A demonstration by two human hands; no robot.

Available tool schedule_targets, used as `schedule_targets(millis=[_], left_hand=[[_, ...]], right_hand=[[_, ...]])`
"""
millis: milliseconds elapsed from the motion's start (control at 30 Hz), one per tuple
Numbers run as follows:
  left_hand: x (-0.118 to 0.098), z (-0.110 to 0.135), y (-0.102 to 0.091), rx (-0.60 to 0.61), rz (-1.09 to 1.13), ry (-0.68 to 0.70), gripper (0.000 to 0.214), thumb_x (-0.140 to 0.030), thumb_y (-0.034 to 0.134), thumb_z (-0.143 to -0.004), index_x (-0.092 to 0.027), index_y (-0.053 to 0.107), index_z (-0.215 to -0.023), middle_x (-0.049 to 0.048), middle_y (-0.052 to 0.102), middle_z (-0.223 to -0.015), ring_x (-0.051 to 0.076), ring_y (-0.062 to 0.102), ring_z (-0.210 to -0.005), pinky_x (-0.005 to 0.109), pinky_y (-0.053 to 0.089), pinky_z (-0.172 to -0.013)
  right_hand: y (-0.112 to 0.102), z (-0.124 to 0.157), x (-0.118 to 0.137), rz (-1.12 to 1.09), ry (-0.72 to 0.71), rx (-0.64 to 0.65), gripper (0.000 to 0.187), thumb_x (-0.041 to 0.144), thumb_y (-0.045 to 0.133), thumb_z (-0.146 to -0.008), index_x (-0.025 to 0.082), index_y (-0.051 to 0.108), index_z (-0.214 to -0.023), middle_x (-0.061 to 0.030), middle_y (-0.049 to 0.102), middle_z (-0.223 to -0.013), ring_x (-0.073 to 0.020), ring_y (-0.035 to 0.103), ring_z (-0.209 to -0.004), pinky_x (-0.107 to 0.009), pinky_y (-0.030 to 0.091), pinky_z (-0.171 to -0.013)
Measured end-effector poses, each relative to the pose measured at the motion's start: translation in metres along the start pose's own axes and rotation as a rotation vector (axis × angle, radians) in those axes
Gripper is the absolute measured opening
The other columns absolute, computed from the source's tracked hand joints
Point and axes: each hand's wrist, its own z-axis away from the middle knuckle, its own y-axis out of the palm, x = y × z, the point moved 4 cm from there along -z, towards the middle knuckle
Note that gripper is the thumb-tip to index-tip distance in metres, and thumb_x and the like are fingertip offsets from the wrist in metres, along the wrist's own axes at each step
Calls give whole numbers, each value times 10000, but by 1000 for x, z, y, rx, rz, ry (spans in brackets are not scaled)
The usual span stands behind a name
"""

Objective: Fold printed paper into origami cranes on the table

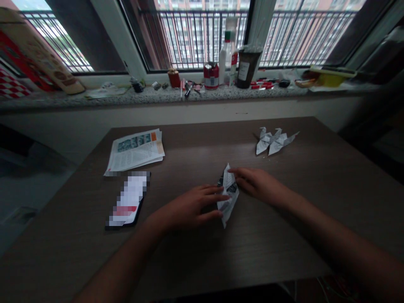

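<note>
A narrow, pointed piece of folded newsprint [227,198] lies on the brown table between my hands. My left hand [202,204] rests against its left side, fingers stretched out and spread, with fingertips on the paper. My right hand [257,183] is at the upper right edge of the fold, one finger reaching onto the paper near its top point. The other right fingers are bent at the edge, and their tips are partly hidden. Two folded paper cranes [274,141] stand close together farther back on the right.
A stack of printed sheets [135,151] lies at the back left, with a phone [129,200] in front, its screen blurred. On the windowsill [110,99] are a red can [211,75], a glass bottle [224,63], a dark cup [246,67] and small tools.
</note>
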Motion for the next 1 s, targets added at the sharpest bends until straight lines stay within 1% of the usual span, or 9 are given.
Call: schedule_targets(millis=[100,167,333,400,533,600,700,867,1000], left_hand=[[-3,-4,5,-51,-67,-15,419,-429,460,-1108,-306,540,-1501,67,530,-1561,266,473,-1441,468,403,-1183],[-6,-7,8,-87,-129,-22,393,-426,430,-1115,-287,590,-1446,85,551,-1525,282,508,-1394,479,427,-1155],[-14,-15,18,-154,-255,-26,431,-397,557,-1054,-236,577,-1453,145,608,-1369,341,580,-1237,527,502,-1037],[-14,-18,20,-176,-246,8,412,-350,617,-1022,-220,604,-1412,140,632,-1317,322,604,-1179,492,526,-992],[-10,-24,16,-279,-215,84,217,-218,597,-1025,-199,696,-1217,88,697,-1183,246,647,-1061,406,538,-936],[-5,-26,10,-416,-299,46,175,-197,611,-1014,-193,704,-1162,94,692,-1199,269,628,-1107,447,513,-979],[3,-29,0,-581,-369,-87,280,-219,675,-982,-201,664,-1261,114,642,-1321,308,578,-1220,487,473,-1044],[18,-35,2,-472,-188,-278,151,-310,682,-987,-211,709,-1099,50,706,-1048,223,672,-907,334,516,-778],[24,-36,7,-417,-103,-337,86,-299,674,-986,-229,724,-998,19,697,-971,191,668,-836,288,461,-693]], right_hand=[[-3,2,2,-41,142,-30,411,338,510,-1061,213,558,-1449,-113,762,-1180,-235,737,-977,-361,573,-830],[-4,3,5,-25,231,-18,366,397,540,-1046,201,644,-1337,-109,782,-1069,-237,741,-892,-352,568,-759],[-4,5,11,67,324,96,338,481,600,-1003,196,724,-1134,-98,782,-910,-230,721,-764,-331,511,-663],[-3,5,12,90,330,125,321,458,615,-996,187,720,-1130,-96,779,-883,-217,700,-707,-323,477,-622],[0,1,10,149,249,167,183,240,613,-975,166,712,-1110,-103,780,-936,-206,692,-745,-313,450,-646],[2,-2,9,177,196,178,164,175,603,-958,169,713,-1080,-103,780,-971,-213,702,-811,-311,451,-686],[6,-6,9,231,166,178,205,122,598,-935,185,709,-1095,-96,778,-1008,-214,705,-853,-305,439,-705],[13,-10,16,324,158,124,122,190,619,-960,204,696,-1053,-73,762,-991,-201,694,-837,-294,379,-652],[19,-13,21,403,180,89,135,305,582,-1016,214,681,-1003,-61,755,-955,-190,676,-753,-297,324,-585]])
